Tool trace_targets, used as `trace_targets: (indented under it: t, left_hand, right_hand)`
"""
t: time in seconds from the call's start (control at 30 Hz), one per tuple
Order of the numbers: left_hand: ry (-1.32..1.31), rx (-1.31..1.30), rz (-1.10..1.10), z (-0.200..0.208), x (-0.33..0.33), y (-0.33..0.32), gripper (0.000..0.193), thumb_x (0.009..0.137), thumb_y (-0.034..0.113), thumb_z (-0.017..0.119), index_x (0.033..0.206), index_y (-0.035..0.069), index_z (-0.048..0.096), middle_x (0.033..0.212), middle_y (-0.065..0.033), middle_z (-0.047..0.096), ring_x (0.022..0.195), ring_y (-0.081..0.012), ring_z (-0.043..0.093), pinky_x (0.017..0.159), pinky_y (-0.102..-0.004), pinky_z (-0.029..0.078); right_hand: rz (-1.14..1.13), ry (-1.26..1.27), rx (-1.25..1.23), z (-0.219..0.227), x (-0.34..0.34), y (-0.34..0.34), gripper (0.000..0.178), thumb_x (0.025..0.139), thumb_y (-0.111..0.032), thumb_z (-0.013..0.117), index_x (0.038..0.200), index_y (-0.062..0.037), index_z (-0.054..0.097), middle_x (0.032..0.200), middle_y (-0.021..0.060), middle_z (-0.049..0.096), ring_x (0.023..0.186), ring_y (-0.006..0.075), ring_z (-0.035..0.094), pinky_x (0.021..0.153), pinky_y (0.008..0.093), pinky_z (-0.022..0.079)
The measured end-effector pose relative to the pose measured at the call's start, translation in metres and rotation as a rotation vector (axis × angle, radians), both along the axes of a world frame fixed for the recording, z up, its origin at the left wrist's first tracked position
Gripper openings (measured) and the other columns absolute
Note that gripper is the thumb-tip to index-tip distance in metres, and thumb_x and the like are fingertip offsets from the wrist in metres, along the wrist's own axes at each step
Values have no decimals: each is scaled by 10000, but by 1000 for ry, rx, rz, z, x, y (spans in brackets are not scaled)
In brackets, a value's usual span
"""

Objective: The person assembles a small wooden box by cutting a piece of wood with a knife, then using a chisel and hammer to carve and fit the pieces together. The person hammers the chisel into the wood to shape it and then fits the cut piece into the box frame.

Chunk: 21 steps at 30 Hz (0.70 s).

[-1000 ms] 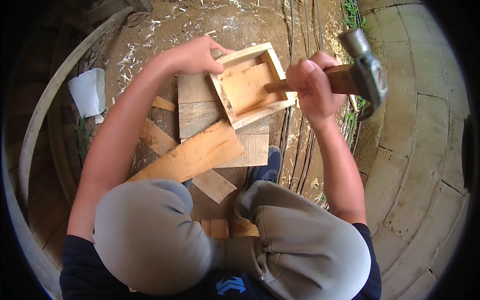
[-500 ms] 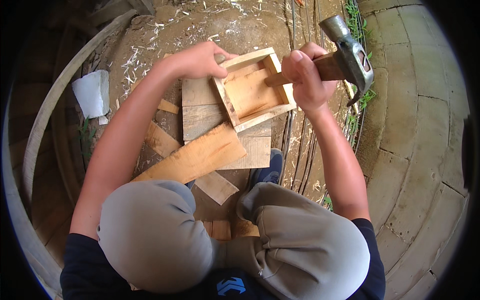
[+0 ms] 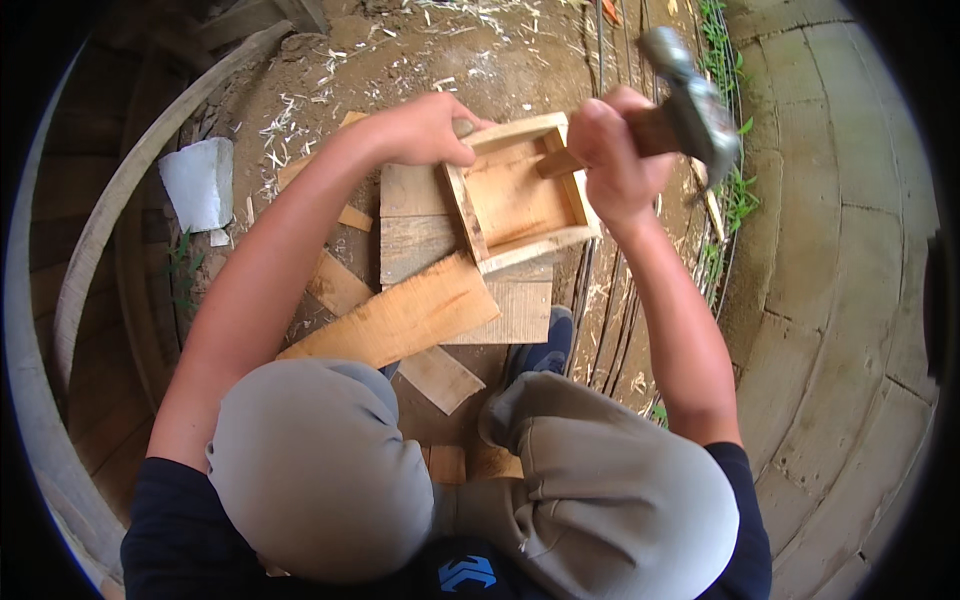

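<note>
A shallow wooden box (image 3: 525,243) with a raised frame sits tilted on several flat boards (image 3: 415,240). Its upper left corner is in the grip of my left hand (image 3: 425,130), thumb on the near side and fingers toward the far side. Between thumb and fingers shows a small rounded greyish-brown end (image 3: 462,127); I cannot tell what it belongs to. My right hand (image 3: 622,160) is closed round the wooden handle of a claw hammer (image 3: 690,110), over the box's right side. The hammer head is blurred, and the handle's end hangs over the box's inside.
A tan plank (image 3: 400,315) slants in front of the box, with a shorter offcut (image 3: 440,378) below it. A white block (image 3: 197,182) lies at the left beside a curved wooden strip (image 3: 130,170). Thin rods (image 3: 612,310) run along the ground by a block pavement (image 3: 820,240).
The whole view has shifted slightly. The hammer head has moved upward relative to the box and is now smeared by motion. My left hand keeps its hold at the box's corner.
</note>
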<state>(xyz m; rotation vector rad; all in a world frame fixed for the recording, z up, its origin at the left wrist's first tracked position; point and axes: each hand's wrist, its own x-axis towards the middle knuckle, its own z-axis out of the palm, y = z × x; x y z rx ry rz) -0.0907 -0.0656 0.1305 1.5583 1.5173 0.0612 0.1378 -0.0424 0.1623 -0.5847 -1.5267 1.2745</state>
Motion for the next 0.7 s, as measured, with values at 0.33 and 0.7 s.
trace_targets:
  t: [0.33, 0.7]
  left_hand:
    - [15, -93, 9, 14, 1, 1, 591, 729, 179, 702, 1306, 51, 704, 965, -143, 729, 803, -191, 646, 788, -351, 540]
    - [-42, 72, -28, -16, -1, 2, 600, 766, 219, 721, 1363, 170, 689, 732, -70, 655, 599, -133, 531, 582, -320, 463]
  right_hand:
    - [113, 169, 64, 52, 0, 0, 291, 970, -69, 560, 694, -93, 470, 540, -5, 468, 416, 94, 428, 395, 267, 349]
    - [-80, -4, 51, -16, 7, 13, 268, 929, -35, 638, 691, -53, 515, 583, -2, 514, 461, 84, 486, 429, 259, 385]
